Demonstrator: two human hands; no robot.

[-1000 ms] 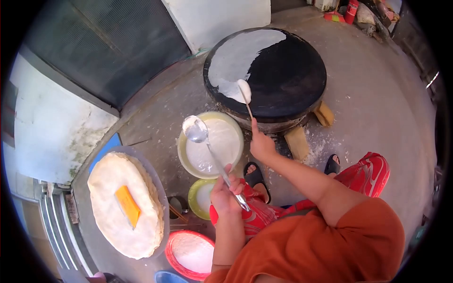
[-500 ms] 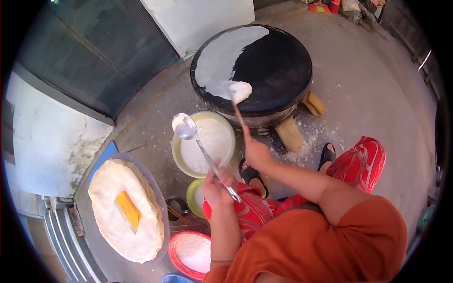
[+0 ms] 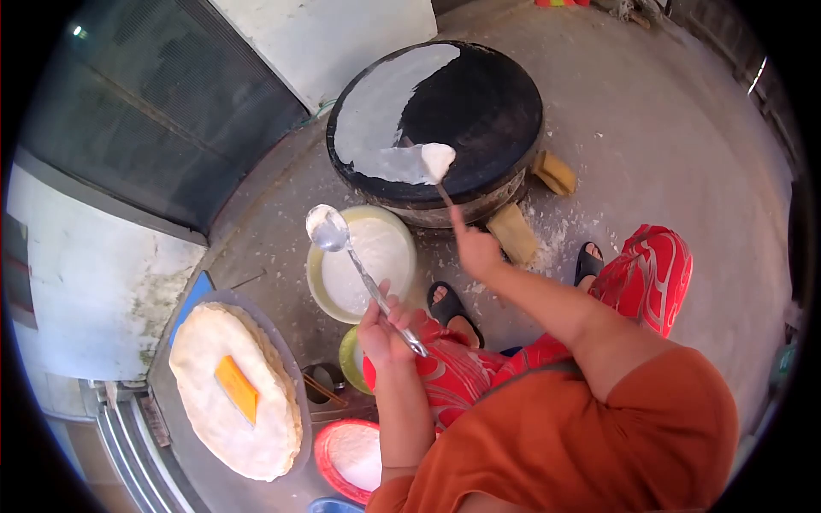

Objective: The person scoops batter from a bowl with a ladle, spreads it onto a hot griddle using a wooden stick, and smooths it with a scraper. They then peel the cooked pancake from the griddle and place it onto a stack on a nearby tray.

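My right hand (image 3: 479, 252) grips the thin handle of a batter spreader (image 3: 444, 193), its index finger stretched along it. The spreader's head is hidden under a white lump of batter (image 3: 438, 160) at the near side of a round black griddle (image 3: 470, 98). A thin layer of batter (image 3: 372, 107) covers the griddle's left part and runs in a strip towards the spreader; the right part shows black. In my left hand (image 3: 386, 329) is a metal ladle (image 3: 329, 231), its batter-smeared bowl raised over the left side of a pale basin (image 3: 316, 278) of white batter.
At left, a tall stack of flatbreads (image 3: 201, 376) carries a yellow scraper (image 3: 236, 386). A red basin (image 3: 329, 474) of whitish contents and a green bowl (image 3: 348, 359) stand near my left arm. Yellowish blocks (image 3: 514, 232) sit beside the griddle's base.
The spreader and its lump of batter have moved right along the griddle's near side, extending the pale strip. My left hand still holds the ladle over the basin. The view has shifted slightly.
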